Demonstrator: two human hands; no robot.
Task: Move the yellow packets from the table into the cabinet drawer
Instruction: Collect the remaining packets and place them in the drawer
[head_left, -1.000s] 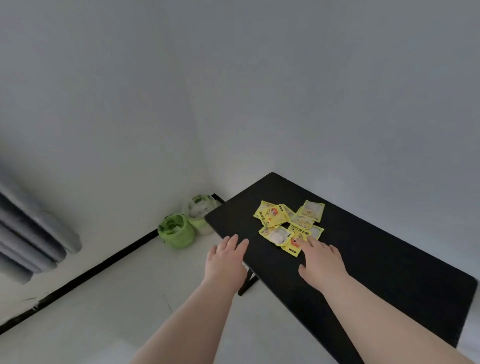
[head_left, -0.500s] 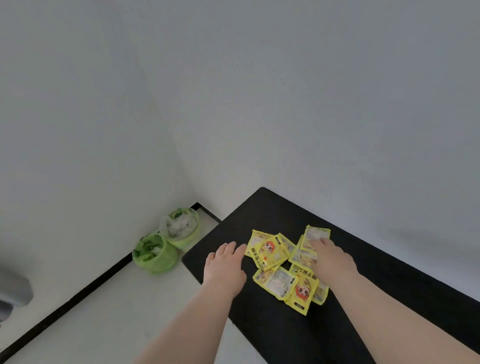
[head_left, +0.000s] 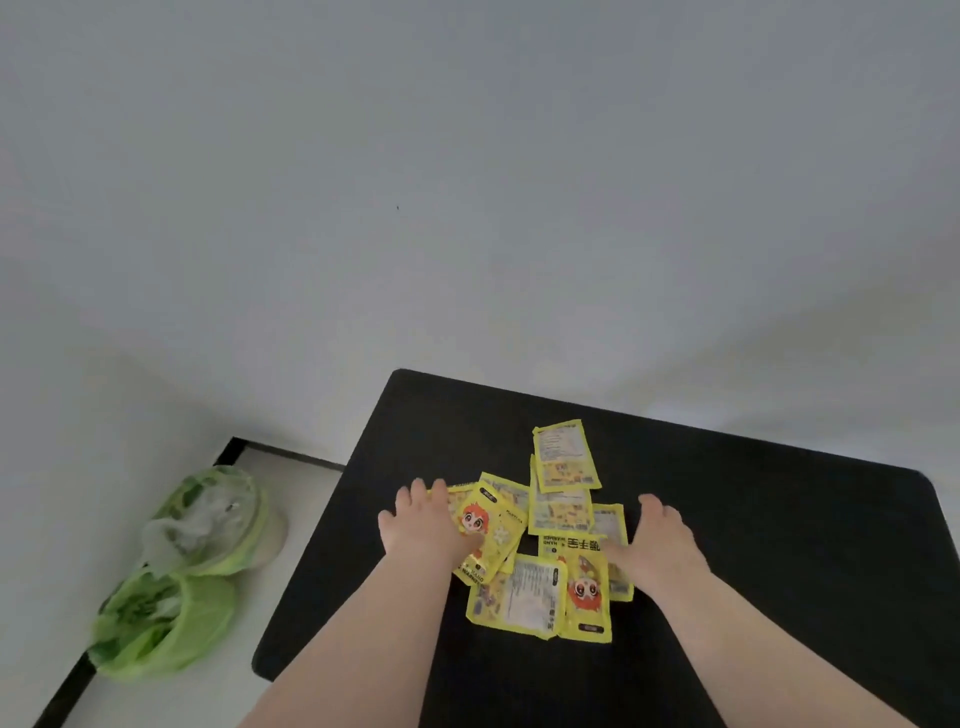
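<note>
Several yellow packets (head_left: 558, 525) lie in a loose overlapping pile on a black table (head_left: 779, 545). One packet (head_left: 563, 457) sits at the far end of the pile, and two more (head_left: 545, 597) lie nearest me. My left hand (head_left: 423, 525) rests palm down on the pile's left side, over a packet with a red cartoon face (head_left: 491, 527). My right hand (head_left: 657, 545) lies palm down on the pile's right side, covering part of a packet. Neither hand has lifted a packet. No cabinet drawer is in view.
Two round bins lined with green bags, one (head_left: 213, 519) behind the other (head_left: 161, 623), stand on the pale floor left of the table. Grey walls meet behind the table. A dark baseboard (head_left: 67, 691) runs along the floor edge.
The view has swung over the table. My left hand has moved from the table's edge onto the pile's left side. My right hand has shifted from the top of the pile to its right side.
</note>
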